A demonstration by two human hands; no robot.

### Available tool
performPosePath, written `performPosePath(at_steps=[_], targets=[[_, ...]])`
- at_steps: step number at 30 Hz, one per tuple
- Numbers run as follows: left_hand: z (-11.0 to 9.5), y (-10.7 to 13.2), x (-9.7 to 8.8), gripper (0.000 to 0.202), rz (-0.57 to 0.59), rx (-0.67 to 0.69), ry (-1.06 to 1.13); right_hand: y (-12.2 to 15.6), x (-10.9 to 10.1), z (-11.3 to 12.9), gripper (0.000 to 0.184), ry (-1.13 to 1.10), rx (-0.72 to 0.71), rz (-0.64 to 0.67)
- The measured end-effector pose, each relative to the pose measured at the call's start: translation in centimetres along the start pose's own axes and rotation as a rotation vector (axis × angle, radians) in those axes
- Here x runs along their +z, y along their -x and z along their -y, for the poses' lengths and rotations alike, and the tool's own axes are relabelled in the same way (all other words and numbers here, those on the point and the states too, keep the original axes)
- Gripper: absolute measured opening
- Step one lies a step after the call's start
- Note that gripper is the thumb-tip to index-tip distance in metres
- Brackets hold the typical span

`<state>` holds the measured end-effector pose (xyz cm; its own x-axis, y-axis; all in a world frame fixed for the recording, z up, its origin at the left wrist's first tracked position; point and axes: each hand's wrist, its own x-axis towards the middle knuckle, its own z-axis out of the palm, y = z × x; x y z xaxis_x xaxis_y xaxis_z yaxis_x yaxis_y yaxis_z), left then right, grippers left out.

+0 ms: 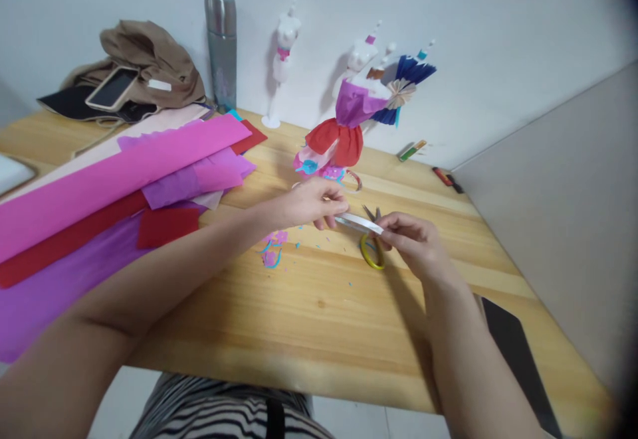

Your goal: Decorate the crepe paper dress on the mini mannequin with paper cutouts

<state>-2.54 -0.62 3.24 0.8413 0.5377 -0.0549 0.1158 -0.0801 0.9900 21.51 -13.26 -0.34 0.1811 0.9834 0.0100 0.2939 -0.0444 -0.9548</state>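
Note:
A narrow, shiny white strip (359, 222) is stretched between my two hands above the table. My left hand (316, 201) pinches its left end between thumb and fingers. At the right end, the fingertips of my right hand (411, 236) grip it. Just below the strip lie scissors with yellow handles (373, 256), their blades pointing away from me. Beyond my left hand stands a small white mannequin wearing a purple paper top (359, 101) and red paper skirt pieces (346, 143). Pink paper flowers and curled blue slips (272, 253) lie left of the strip.
Folded pink paper (124, 176) and red and purple sheets cover the left side. Behind them are a brown bag (154, 54), a phone (113, 88) and a grey flask (222, 60). Another mannequin (283, 60) stands by the wall. A black flat object (513, 346) lies beside my right forearm.

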Motion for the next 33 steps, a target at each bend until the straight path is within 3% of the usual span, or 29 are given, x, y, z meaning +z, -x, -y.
performPosePath(at_steps=[7, 13, 17, 22, 30, 33], targets=[[0.5, 0.0, 1.1, 0.032, -0.015, -0.058, 0.215, 0.1, -0.1, 0.3, 0.025, 0.043, 0.018, -0.02], [0.9, -0.1, 0.6, 0.019, 0.038, -0.09, 0.344, 0.4, 0.4, 1.6, 0.023, 0.133, 0.018, -0.019], [0.5, 0.0, 0.6, 0.012, 0.007, -0.064, 0.205, 0.5, 1.0, 2.2, 0.026, 0.18, 0.023, -0.016], [0.5, 0.0, 0.9, 0.027, -0.066, -0.033, -0.111, 0.8, 1.7, 1.9, 0.019, 0.234, -0.019, -0.063], [1.3, 0.3, 2.0, 0.045, -0.019, 0.053, -0.343, 1.2, 2.2, 1.9, 0.008, 0.431, -0.163, -0.11], [1.3, 0.4, 2.0, 0.028, -0.057, 0.182, -0.481, 1.2, 1.9, 1.9, 0.008, 0.435, -0.169, -0.169]])
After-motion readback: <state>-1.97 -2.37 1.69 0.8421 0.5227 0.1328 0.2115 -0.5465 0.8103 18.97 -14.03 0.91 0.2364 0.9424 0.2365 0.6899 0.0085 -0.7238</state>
